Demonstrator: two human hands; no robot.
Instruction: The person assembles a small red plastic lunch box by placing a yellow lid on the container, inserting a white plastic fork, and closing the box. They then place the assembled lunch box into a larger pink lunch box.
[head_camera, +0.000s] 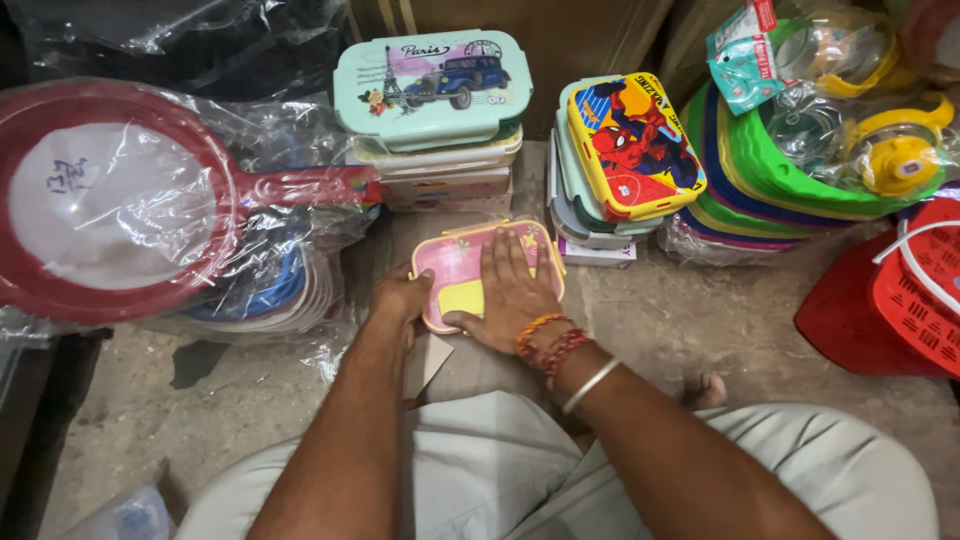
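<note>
**A:** Pink plastic is being pressed here: a small pink lunch box (470, 262) with a yellow patch on its lid is being held on the concrete floor (250, 400), just in front of the seated person's knees. What is being shown of the two hands?

**B:** The right hand (512, 292) is being laid flat and open on the lid, fingers spread, palm down. The left hand (402, 298) is being curled against the box's left edge; whether its fingers are closing round the rim cannot be told, as they are being hidden by the box.

**A:** How far along is the work being judged to be?

**B:** The lid is being seated on the base and appears shut, or nearly so; whether its clasps are being fastened cannot be told. The box is not yet being placed with the others: a mint-green lunch box (432, 85) is topping one stack behind it, and a yellow-rimmed lunch box (632, 145) is leaning on a second stack. The pink one is lying apart from both, between them and the person.

**A:** And beside these?

**B:** A red-rimmed sieve (110, 200) in clear wrap is lying at the left, a red basket (900, 300) at the right.
</note>
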